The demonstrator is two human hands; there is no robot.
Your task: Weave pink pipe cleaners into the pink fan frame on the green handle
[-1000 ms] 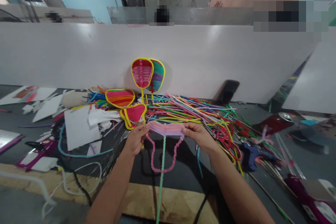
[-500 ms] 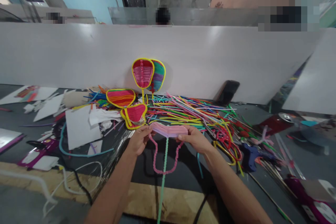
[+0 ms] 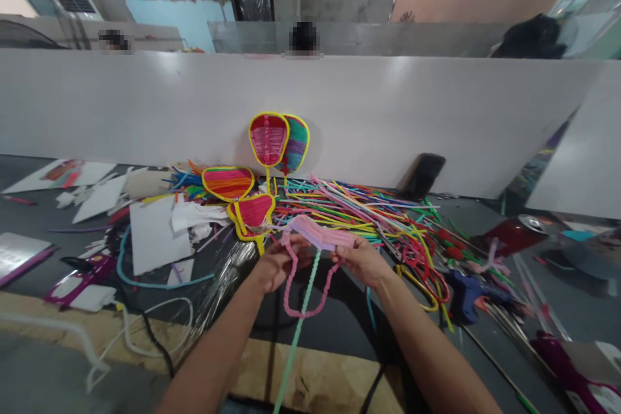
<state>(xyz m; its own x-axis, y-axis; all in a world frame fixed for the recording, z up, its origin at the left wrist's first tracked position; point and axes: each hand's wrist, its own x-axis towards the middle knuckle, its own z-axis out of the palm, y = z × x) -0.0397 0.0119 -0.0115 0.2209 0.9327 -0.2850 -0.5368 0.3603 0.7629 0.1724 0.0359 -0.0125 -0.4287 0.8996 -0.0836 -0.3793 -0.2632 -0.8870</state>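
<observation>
Between my hands is a half-filled fan of fuzzy pipe cleaners (image 3: pixel 320 233), with pink and lavender rows packed across its top. Below the rows, its twisted pink outline (image 3: pixel 305 315) hangs as an open loop. A mint green twisted stem (image 3: pixel 295 343) runs down its middle toward me. My right hand (image 3: pixel 363 262) pinches the right end of the rows, thumb in front. At the left edge, my left hand (image 3: pixel 279 263) has its fingers curled around and behind the outline; its fingertips are partly hidden.
Yellow-rimmed finished fans (image 3: pixel 268 139) lean on the white partition (image 3: pixel 194 103); others lie on the table. Loose pipe cleaners (image 3: pixel 339 200) spread behind my hands. To the right are a phone (image 3: pixel 422 176), a red can (image 3: pixel 517 233) and a blue glue gun (image 3: pixel 463 294). White paper (image 3: pixel 160 233) lies left.
The pipe-cleaner fan has tilted, its left end rising above my left hand and its stem swinging left at the bottom. My left fingers have slid lower behind the outline. The view has shifted slightly.
</observation>
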